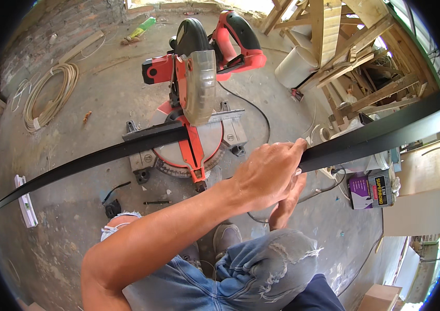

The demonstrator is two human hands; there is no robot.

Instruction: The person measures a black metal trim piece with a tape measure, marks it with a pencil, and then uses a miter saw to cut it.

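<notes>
Long black strip (85,160): laid across the bed of the red mitre saw (194,103), running from the near left, low over the floor, to the far right, where it passes in front of the wooden frames (355,57). Its middle is hidden under the saw's guard and under the hands. Open concrete floor (74,217) is seen to the left of the saw along the strip's left half; a white bar (25,199) lies just beside the strip's left end. To the right, room is tight: a dark can (369,191) and the wooden frames stand close under and behind the strip.

Saw: blade guard is raised above the turntable, with the black cord (256,111) trailing off to the right.

Left hand (266,173): reached forward from the lower left across the body, forearm long and bare, knuckles upward, fingers curled over the strip's upper edge just right of the saw. The strip is grasped.

Right hand (287,199): mostly hidden beneath the left hand, fingers pointing up toward the strip's underside; whether it is closed on the strip cannot be told.

Coiled hose (49,96): lying at far left, well apart from the saw.

Knees in torn blue jeans (266,264): seen at the near edge.
</notes>
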